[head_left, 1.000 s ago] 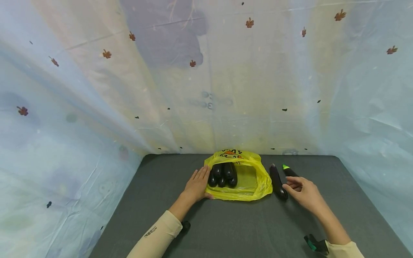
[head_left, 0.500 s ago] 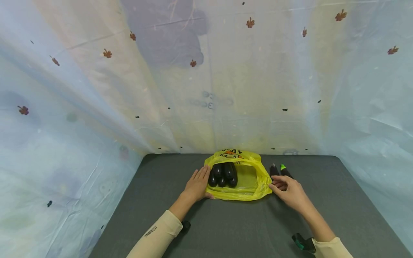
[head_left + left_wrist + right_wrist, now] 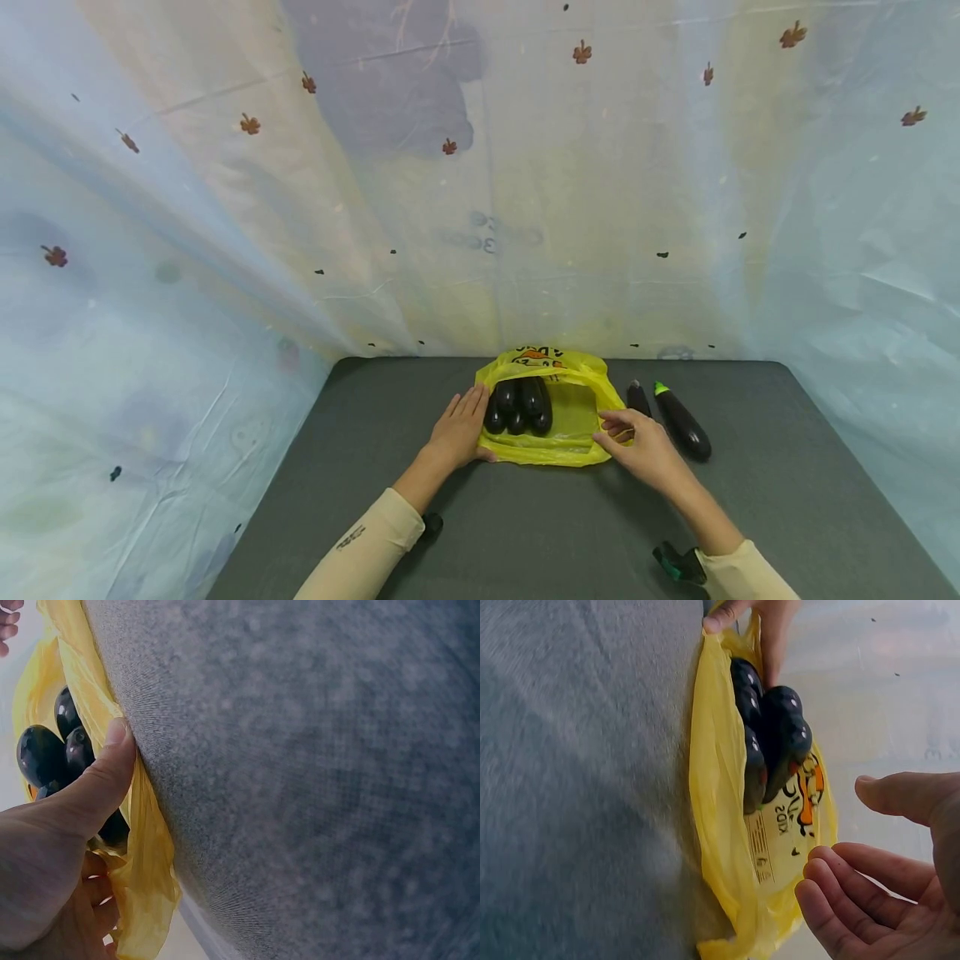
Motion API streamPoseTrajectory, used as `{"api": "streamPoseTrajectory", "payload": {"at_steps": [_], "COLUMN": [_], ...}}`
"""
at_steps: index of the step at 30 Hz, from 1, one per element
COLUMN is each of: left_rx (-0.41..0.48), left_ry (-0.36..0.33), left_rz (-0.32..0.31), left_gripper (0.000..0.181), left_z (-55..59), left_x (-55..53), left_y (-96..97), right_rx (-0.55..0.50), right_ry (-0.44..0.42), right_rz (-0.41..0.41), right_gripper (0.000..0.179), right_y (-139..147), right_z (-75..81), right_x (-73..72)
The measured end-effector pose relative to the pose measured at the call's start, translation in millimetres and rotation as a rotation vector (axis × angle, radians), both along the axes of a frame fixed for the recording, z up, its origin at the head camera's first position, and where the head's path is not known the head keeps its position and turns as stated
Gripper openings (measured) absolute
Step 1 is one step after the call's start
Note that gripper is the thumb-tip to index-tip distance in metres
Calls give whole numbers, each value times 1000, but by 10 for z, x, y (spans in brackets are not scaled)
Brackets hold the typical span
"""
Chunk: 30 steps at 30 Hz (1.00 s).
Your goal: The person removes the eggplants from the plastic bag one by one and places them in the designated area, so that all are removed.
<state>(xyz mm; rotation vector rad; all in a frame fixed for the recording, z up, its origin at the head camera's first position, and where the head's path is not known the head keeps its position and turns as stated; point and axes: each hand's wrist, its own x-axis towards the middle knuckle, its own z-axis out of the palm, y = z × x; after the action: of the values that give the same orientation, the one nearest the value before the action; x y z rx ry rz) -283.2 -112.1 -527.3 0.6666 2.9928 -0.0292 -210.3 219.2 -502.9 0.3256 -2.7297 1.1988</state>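
A yellow plastic bag lies with its mouth open toward me, several dark, glossy eggplants bunched in its left half. My left hand holds the bag's left end, its thumb lying over the front rim and its fingers along the side. My right hand hovers at the bag's right edge, holding nothing. In the right wrist view its fingers are extended and the thumb stands apart. Right of the bag lies an eggplant, partly hidden behind that hand. Another eggplant with a bright green top lies farther right.
Everything rests on a dark grey tabletop. Behind the table and along its left and right sides hangs a pale patterned sheet. Dark wrist straps show at both wrists.
My right hand has moved left, from over the eggplants to the bag's right edge, uncovering the green-topped eggplant. The left hand and the bag have stayed in place.
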Motion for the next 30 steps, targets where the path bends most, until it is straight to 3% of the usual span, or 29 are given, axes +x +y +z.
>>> {"api": "streamPoseTrajectory", "payload": {"at_steps": [16, 30], "left_rx": [-14, -27], "left_ry": [-10, -18], "left_rz": [0, 9], "left_gripper": [126, 128], "left_z": [17, -12], "left_x": [-1, -19], "left_y": [12, 3], "right_rx": [-58, -94], "right_ry": [-37, -45], "right_rz": [41, -18], "right_gripper": [44, 46], "right_y": [-328, -619], "right_z": [-42, -95], "right_x": [-128, -267]}}
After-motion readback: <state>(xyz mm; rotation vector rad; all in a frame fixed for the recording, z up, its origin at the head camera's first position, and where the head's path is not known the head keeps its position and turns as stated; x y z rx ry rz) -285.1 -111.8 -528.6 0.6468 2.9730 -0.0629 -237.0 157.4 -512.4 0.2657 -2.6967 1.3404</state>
